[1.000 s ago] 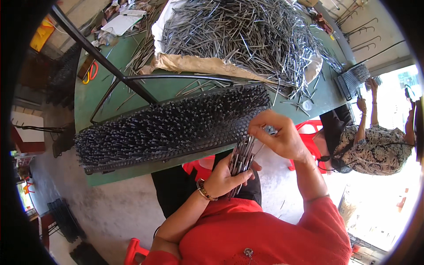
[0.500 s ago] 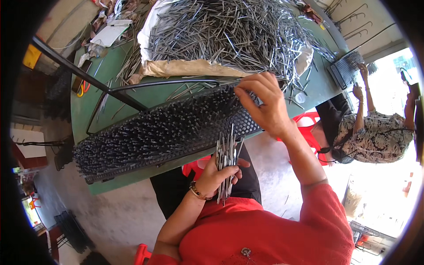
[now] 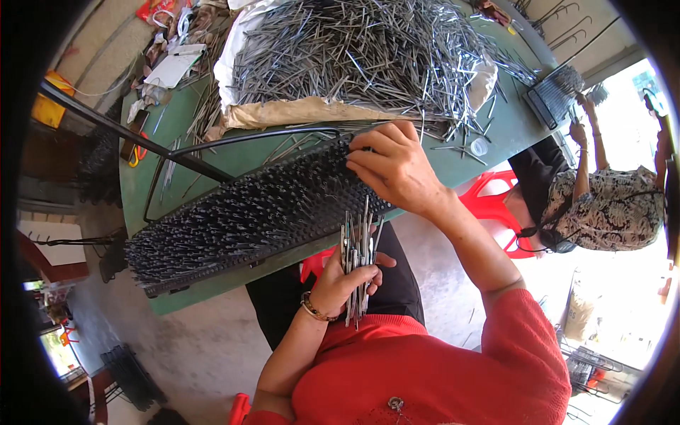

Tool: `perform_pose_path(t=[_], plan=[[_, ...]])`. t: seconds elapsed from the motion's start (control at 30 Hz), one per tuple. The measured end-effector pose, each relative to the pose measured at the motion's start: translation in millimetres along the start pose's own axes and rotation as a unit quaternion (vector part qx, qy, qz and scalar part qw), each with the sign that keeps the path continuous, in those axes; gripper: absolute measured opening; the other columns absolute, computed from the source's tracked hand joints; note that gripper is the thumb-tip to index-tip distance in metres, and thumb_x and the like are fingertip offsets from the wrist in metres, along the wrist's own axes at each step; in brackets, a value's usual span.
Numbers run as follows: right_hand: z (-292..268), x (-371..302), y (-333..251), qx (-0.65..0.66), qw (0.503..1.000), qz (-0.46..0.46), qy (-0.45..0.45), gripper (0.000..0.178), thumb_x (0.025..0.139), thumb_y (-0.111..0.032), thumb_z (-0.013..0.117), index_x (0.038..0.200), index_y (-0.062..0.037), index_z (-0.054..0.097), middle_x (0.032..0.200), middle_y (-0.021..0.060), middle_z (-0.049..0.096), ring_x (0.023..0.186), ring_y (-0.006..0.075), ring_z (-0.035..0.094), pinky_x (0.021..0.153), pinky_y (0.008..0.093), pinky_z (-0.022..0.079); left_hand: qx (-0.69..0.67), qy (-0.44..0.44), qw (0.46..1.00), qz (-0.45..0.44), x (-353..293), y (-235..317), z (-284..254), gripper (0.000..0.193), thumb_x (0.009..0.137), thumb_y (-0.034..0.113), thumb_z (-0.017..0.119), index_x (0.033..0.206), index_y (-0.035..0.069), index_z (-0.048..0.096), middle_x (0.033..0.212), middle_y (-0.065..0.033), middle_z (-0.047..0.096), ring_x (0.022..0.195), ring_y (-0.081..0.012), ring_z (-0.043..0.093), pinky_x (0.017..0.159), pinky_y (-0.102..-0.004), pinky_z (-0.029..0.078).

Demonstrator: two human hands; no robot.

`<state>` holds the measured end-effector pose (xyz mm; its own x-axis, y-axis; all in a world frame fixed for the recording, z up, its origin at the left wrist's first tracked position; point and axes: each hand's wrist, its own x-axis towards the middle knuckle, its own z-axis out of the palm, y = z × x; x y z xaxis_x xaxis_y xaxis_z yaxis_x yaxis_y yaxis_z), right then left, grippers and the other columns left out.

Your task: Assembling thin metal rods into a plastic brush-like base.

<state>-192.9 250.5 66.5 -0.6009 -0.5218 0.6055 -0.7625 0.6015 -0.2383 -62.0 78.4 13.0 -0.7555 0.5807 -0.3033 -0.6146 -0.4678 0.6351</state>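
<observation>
Nearest to me, my left hand (image 3: 340,280) sits below the worktop edge, its grip clamped around a bundle of thin metal pins (image 3: 358,249) that stand nearly upright, tips pointing toward the worktop; a bracelet (image 3: 312,309) circles that wrist. Just beyond, my right hand (image 3: 395,166) reaches over the near edge of the green worktop (image 3: 234,152), fingertips pinched together on the right end of the long black studded panel (image 3: 241,216); whether a pin sits between them I cannot tell. The panel lies slantwise along the worktop's near edge, its surface crowded with short upright pins. Behind it, a dark bent rod (image 3: 212,149) curves across the worktop. Farther back, a large heap of loose metal pins (image 3: 368,57) rests on a pale sheet (image 3: 297,112). At the far left lie papers and small tools (image 3: 166,67). To the right, apart from my hands, another person in a patterned top (image 3: 609,205) handles a second studded panel (image 3: 556,92), beside a red plastic stool (image 3: 496,202).
</observation>
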Motion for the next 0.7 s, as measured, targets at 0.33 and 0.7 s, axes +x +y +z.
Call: perform_pose_path(t=[0.33,0.7], plan=[[-31.4,-50.4,-18.1,0.263,0.93,0.249,-0.063,0.025,0.085,-0.02,0.069,0.087,0.0045,0.067,0.076,0.0118,0.064,0.066,0.0257,0.06,0.059,0.0348,0.046,0.022,-0.012,0.998,0.049,4.7,2.7,13.6,0.059,0.085,-0.003,0.053,0.139,0.006,0.03,0.102,-0.0199,0.062,0.07,-0.0115,0.058,0.058,-0.0237,0.049],[-38.7,-70.2,-14.9,0.521,0.706,0.464,-0.122,0.023,0.087,-0.02,0.068,0.093,0.002,0.071,0.077,0.0006,0.065,0.072,0.0065,0.055,0.063,0.0233,0.045,0.047,-0.05,0.998,-0.009,21.7,-7.1,25.1,0.053,0.087,0.001,0.053,0.134,0.004,0.032,0.106,-0.0191,0.061,0.079,-0.0138,0.061,0.061,-0.0247,0.052]])
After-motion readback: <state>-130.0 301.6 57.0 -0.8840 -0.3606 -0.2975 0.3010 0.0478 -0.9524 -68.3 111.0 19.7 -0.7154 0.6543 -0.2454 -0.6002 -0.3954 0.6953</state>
